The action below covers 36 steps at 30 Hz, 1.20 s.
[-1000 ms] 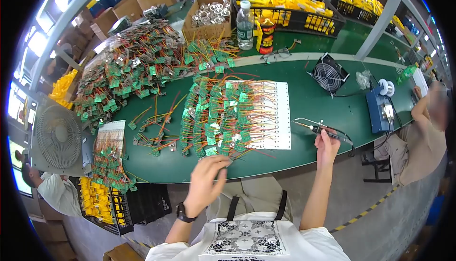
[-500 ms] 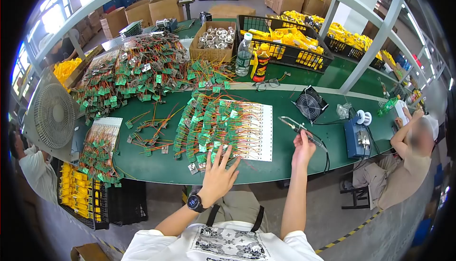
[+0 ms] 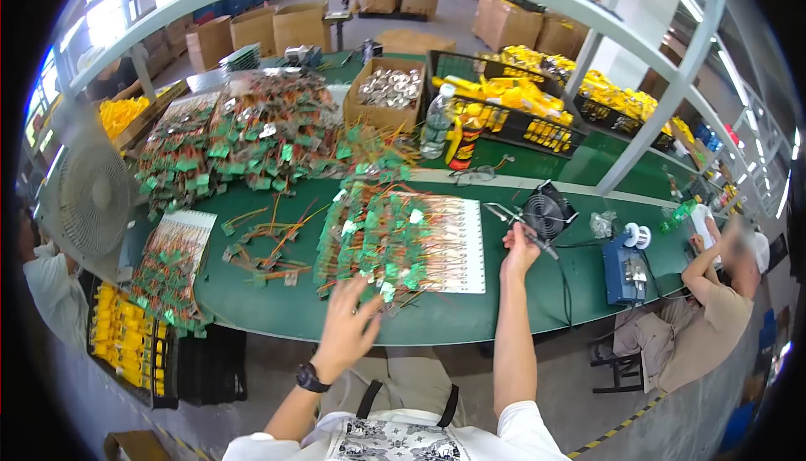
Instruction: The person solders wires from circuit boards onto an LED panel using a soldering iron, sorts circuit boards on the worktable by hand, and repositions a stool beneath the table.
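My right hand [image 3: 519, 253] grips a soldering iron [image 3: 537, 240] with a thin metal guide at its front and a black cable behind. The iron is held above the table, right of a white perforated board [image 3: 461, 243]. Rows of small green circuit boards [image 3: 369, 234] with red and yellow wires lie across that board's left part. My left hand [image 3: 348, 322], slightly blurred, hovers with fingers apart at the lower left edge of these rows. It seems to hold nothing; whether a fingertip touches a circuit board I cannot tell.
A black fan [image 3: 547, 213] and a blue solder feeder [image 3: 625, 269] with a spool stand to the right. Heaped wired boards [image 3: 243, 133] fill the back left. A bottle [image 3: 437, 123] stands behind. Co-workers sit at both sides; a metal frame bar crosses overhead.
My left hand has moved left and slightly down, away from the middle of the rows. My right hand has shifted a little left with the soldering iron. The camera view has tilted slightly.
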{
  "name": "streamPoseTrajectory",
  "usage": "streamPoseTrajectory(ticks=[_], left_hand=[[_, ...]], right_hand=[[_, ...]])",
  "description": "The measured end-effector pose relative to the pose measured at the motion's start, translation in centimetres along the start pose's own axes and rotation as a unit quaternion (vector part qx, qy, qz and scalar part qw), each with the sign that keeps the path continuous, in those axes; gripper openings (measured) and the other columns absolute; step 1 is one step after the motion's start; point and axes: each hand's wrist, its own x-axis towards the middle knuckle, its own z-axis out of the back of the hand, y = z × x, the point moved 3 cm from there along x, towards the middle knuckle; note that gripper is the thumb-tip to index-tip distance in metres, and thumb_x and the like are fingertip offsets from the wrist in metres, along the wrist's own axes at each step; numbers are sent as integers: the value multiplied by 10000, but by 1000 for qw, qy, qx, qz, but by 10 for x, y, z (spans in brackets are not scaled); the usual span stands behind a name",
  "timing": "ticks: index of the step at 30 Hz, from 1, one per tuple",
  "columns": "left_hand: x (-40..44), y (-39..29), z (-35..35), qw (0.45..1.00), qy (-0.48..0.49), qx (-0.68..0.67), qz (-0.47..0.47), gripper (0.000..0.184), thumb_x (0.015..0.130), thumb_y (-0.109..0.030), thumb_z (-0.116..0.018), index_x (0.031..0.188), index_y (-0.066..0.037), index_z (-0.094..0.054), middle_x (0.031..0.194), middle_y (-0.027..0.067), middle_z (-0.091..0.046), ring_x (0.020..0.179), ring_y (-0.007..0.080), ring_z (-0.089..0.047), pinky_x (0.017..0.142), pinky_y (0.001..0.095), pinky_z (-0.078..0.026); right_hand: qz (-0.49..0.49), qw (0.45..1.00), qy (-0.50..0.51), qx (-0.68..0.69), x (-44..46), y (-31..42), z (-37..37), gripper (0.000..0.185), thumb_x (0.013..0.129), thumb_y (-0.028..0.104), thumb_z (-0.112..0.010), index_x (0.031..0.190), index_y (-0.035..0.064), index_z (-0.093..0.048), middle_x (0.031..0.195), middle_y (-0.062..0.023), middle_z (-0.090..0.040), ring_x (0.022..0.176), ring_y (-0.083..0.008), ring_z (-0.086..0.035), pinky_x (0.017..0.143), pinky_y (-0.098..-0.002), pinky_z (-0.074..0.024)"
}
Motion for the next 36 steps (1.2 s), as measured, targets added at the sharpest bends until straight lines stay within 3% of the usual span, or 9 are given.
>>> streamPoseTrajectory(ticks=[7, 9, 13, 18, 26, 28, 30, 31, 36], left_hand=[[-23, 100, 75, 965, -77, 202, 148, 426, 765, -133, -679, 1172, -87, -561, 1320, 157, -452, 1279, 378, -377, 1085, 556, -236], [-27, 125, 81, 955, -79, 250, 140, 414, 751, -180, -719, 1126, -75, -577, 1289, 146, -480, 1234, 369, -419, 1050, 518, -310], [-28, 148, 83, 975, -73, 166, 132, 304, 750, -166, -733, 1002, -58, -602, 1152, 95, -560, 1095, 317, -509, 893, 418, -445], [-29, 166, 95, 969, -83, 156, 171, 271, 745, -143, -719, 960, -50, -584, 1120, 81, -580, 1055, 305, -527, 879, 412, -439], [-7, 271, 118, 952, -187, 168, 176, 396, 817, -119, -615, 1187, -32, -504, 1290, 187, -484, 1205, 361, -449, 1006, 416, -369], [-3, 297, 119, 944, -201, 202, 169, 403, 807, -120, -626, 1185, -27, -520, 1196, 179, -563, 1125, 353, -516, 963, 417, -405], [0, 317, 120, 944, -134, 104, 284, 398, 795, -122, -641, 1168, -21, -546, 1023, 159, -646, 971, 329, -598, 870, 406, -464], [1, 321, 120, 945, -150, 89, 277, 356, 787, -131, -665, 1117, -14, -599, 890, 124, -678, 804, 260, -643, 754, 360, -502], [-2, 306, 137, 939, -175, -1, 296, 257, 808, -95, -681, 1033, 25, -650, 914, 98, -677, 777, 136, -642, 702, 270, -506]], right_hand=[[20, 1000, 1, -19, 1, -3, 1, 129, 840, 106, -690, 889, 8, -622, 687, -58, -614, 519, -97, -543, 459, -200, -379], [13, 1000, 5, -23, 0, -2, 1, 123, 839, 107, -695, 880, 11, -629, 702, -57, -623, 533, -92, -549, 467, -197, -383], [2, 1000, 8, -26, 1, -3, 2, 123, 841, 107, -695, 883, 6, -638, 711, -58, -628, 550, -91, -554, 484, -192, -389], [-8, 1000, 15, -10, 1, -4, 4, 117, 845, 86, -688, 881, -14, -639, 718, -57, -624, 555, -92, -540, 493, -193, -388], [-12, 999, 27, -18, 0, -3, 3, 122, 852, 95, -684, 895, -9, -637, 720, -49, -618, 577, -85, -538, 512, -186, -388], [-8, 999, 35, -19, 0, -2, 2, 128, 856, 96, -679, 914, -10, -638, 725, -47, -614, 578, -82, -535, 514, -185, -391], [-17, 999, 28, -22, -1, -1, 2, 127, 856, 93, -677, 920, -10, -638, 726, -47, -613, 577, -81, -534, 514, -184, -392], [-25, 999, 20, -24, -2, -1, 3, 127, 857, 90, -676, 926, -10, -638, 728, -47, -612, 577, -80, -533, 514, -183, -393], [-27, 999, 16, -25, 0, -3, 3, 124, 855, 92, -679, 921, -4, -637, 724, -44, -612, 572, -79, -535, 506, -181, -390]])
